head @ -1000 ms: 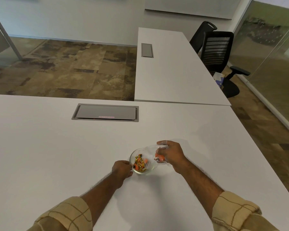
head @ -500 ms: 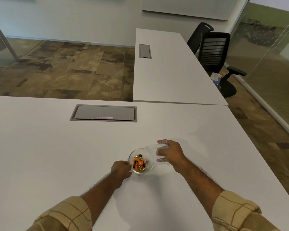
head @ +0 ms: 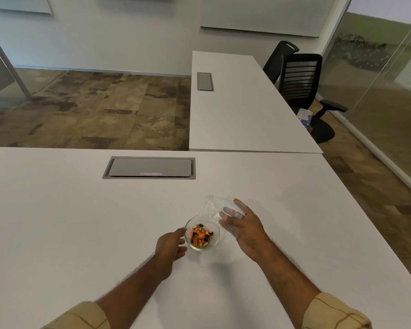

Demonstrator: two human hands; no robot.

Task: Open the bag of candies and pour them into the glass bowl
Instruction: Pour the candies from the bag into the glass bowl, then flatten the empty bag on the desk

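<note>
Nearest to us, two forearms in tan checked sleeves [head: 335, 312] reach out over the white desk [head: 57, 233]. Our left hand [head: 170, 245] lies with fingers loosely spread, its fingertips at the left rim of the glass bowl [head: 215, 243]; we cannot tell whether they touch the glass, and the hand grips nothing. The bowl stands on the desk between both hands and holds a heap of candies [head: 201, 235], orange, black and gold in their wrappers. Our right hand [head: 244, 227] is just to the right of the bowl, fingers closed on the clear plastic bag [head: 214, 206]. The bag is lifted above the bowl's far right edge, crumpled, and looks empty.

Nothing lies on the desk between the hands and the bowl. Farther along the desk a grey cable hatch [head: 150, 167] is set flush into the top, well apart from the bowl. Beyond that a second white desk [head: 237, 110] butts against ours at a right angle, with its own small hatch [head: 205, 81]. Two black office chairs [head: 299, 79] stand to its right, beside a glass partition [head: 380, 96]. Patchy brown carpet [head: 93, 108] runs back to a pale wall.
</note>
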